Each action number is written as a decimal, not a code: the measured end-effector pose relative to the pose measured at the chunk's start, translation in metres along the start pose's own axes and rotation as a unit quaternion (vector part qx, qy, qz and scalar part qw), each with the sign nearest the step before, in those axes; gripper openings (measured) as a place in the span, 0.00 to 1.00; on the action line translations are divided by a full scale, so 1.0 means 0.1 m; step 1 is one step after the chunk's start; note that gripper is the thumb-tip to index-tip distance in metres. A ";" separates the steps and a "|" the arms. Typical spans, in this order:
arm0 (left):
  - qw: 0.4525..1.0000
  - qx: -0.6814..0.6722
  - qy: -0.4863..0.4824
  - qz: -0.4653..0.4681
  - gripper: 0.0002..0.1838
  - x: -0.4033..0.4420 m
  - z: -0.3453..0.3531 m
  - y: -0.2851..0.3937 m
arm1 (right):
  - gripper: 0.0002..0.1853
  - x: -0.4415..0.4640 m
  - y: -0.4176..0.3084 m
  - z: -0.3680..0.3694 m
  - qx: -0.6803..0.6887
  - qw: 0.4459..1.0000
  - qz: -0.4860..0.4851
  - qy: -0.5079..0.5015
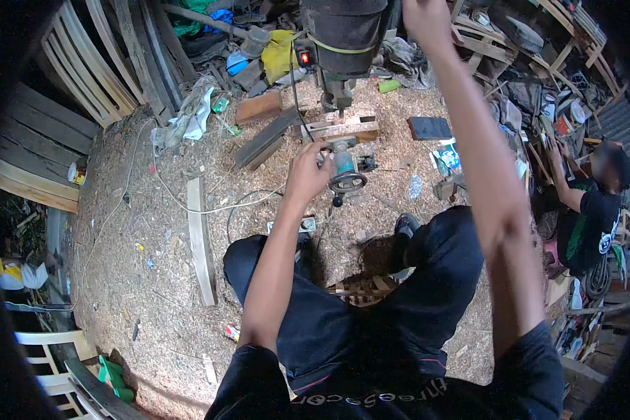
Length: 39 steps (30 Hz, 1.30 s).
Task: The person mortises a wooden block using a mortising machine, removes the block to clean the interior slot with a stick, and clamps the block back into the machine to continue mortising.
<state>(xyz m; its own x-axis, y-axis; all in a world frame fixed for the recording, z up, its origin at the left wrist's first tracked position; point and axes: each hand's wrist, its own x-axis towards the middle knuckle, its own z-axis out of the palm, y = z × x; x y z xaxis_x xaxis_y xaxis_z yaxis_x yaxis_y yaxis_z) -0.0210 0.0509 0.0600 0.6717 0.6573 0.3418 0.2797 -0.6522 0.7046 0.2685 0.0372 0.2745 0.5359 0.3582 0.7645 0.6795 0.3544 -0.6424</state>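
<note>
A dark drill press [343, 42] stands in front of me, its bit lowered at a light wooden block [353, 130]. The block has slots cut in it and sits at a teal machine vise [344, 161] with a round handwheel [348, 183]. My left hand [309, 171] is curled against the left side of the vise, fingers bent and thumb toward its body. Beside the drill head my right hand [427, 28] is raised at the top edge of the view. Its fingers are cut off there, so what it grips does not show.
Wood pieces [266, 140] lie left of the vise, a dark block [430, 128] right of it. A long wooden strip [200, 241] and a pale cable [210, 211] lie on the shaving-covered floor. Another person [588, 210] works at the right. Chair-like slatted frames [87, 63] lean at upper left.
</note>
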 end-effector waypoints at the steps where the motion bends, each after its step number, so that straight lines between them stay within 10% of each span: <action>1: 1.000 0.003 0.004 0.001 0.15 -0.01 0.02 -0.06 | 0.13 -0.41 -0.04 0.01 -0.127 0.979 -0.124 0.098; 6: 0.994 0.007 -0.036 -0.104 0.14 -0.14 0.26 -0.39 | 0.13 -3.10 0.52 -0.13 -0.100 0.931 0.281 -0.211; 9: 0.985 0.049 -0.072 -0.152 0.16 -0.38 0.41 -0.58 | 0.21 -4.18 0.66 -0.05 -0.252 0.831 0.286 -0.406; 16: 0.974 0.094 -0.089 -0.186 0.17 -0.58 0.53 -0.65 | 0.23 -4.43 0.83 0.26 -0.236 0.774 0.278 -0.517; 30: 0.972 0.098 -0.089 -0.193 0.18 -0.47 0.54 -0.73 | 0.12 -4.42 1.28 -0.37 -0.211 0.883 0.297 -0.294; 39: 0.957 0.128 -0.151 -0.213 0.16 -0.49 0.88 -0.72 | 0.17 -4.35 1.09 -0.59 -0.212 0.845 0.366 -0.326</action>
<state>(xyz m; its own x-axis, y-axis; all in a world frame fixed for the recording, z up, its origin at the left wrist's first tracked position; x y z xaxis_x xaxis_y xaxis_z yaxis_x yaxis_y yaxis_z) -0.0137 0.0326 -0.0621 0.6160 0.7701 -0.1657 0.7053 -0.4455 0.5514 0.1394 -0.1313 -0.1254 0.5940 0.7968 -0.1110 0.4781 -0.4606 -0.7479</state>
